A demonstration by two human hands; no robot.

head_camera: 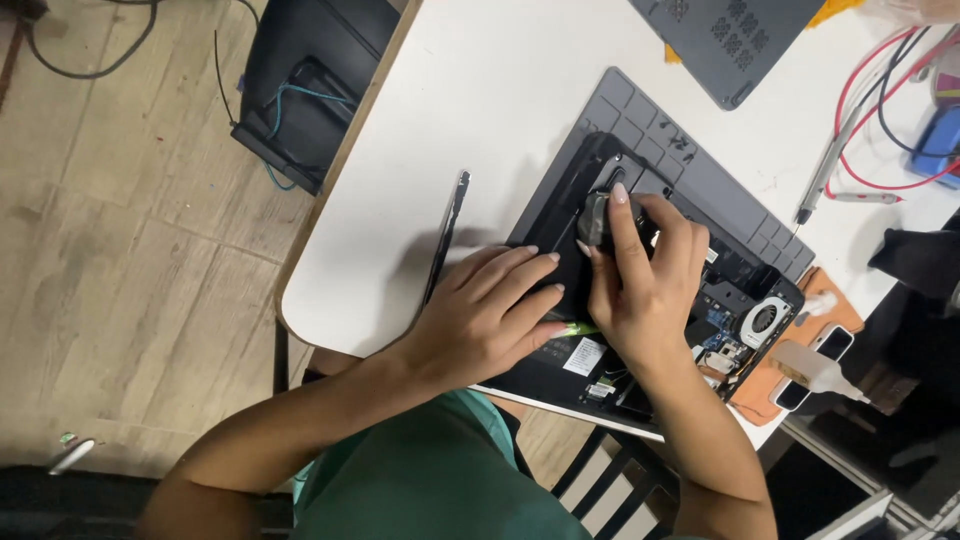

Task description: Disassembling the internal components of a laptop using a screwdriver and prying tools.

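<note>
An opened black laptop [735,285], its internals exposed with a round fan [765,320], lies on a grey work mat [690,160] on the white table [480,110]. My right hand [645,285] grips a small dark grey part [597,220] over the laptop's far end, index finger stretched along it. My left hand [490,310] rests flat on the laptop's black battery area, fingers spread, with a thin green tool [578,329] showing at its fingertips. Whether the left hand holds that tool is unclear.
Black tweezers [447,235] lie on the table left of the laptop. A grey laptop cover [730,40] sits at the top, red and black cables [890,90] and a screwdriver [830,165] to the right. A glue bottle [815,368] rests on an orange pad [770,385]. A black bag [305,80] stands on the wooden floor.
</note>
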